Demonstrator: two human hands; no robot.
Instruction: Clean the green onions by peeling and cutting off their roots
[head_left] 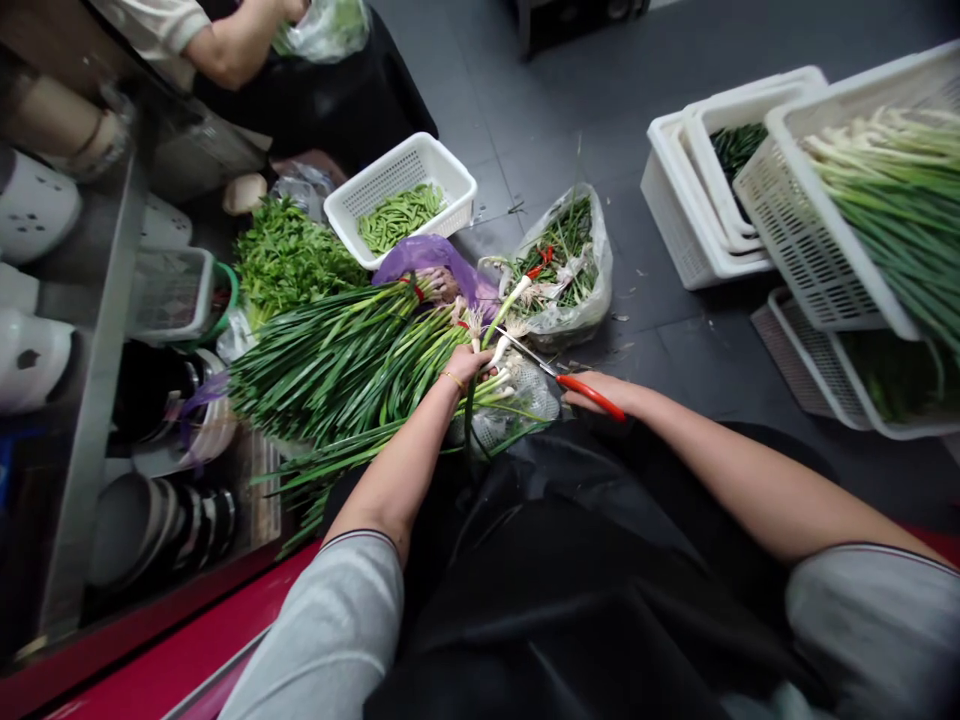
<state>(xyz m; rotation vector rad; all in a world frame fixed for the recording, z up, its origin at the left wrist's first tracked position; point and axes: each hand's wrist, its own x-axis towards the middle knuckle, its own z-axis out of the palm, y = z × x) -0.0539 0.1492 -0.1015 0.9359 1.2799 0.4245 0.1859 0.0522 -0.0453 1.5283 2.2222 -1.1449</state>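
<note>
My left hand is closed around the stems of a few green onions, their white bulbs and roots pointing away from me. In my right hand is a pair of scissors with red handles. Its blades reach left to the root ends beside my left fingers; how far they are apart is hard to make out. A big heap of long green stalks, partly tied in bunches, lies to the left, with purple plastic behind it. Just beyond the blades, a clear bag holds trimmings.
A white basket of green beans and a leafy green pile lie farther off. Stacked white crates with green onions stand at right. A metal shelf with dishes runs along the left. Another person's arm is at top left.
</note>
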